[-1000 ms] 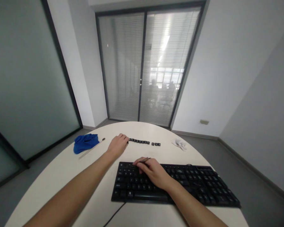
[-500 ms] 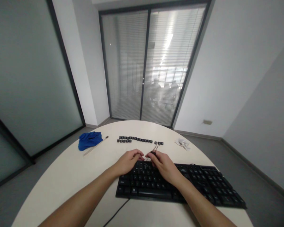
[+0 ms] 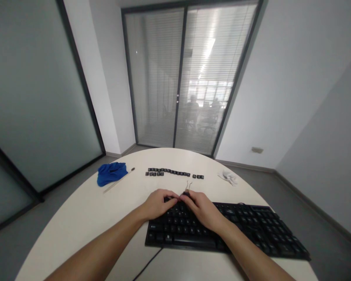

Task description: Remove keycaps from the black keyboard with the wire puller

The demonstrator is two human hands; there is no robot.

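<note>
Right hand (image 3: 204,210) grips keycap puller (image 3: 186,192), aimed toward twelve o'clock, likely to clear keyboard (image 3: 251,224); left hand (image 3: 158,204) curled, contents I can't tell remotely.

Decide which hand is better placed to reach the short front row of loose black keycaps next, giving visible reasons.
Probably the left hand: it lies nearer those keycaps, while the right hand holds a wire-pronged tool. Whether the left holds anything too, I cannot tell.
</note>
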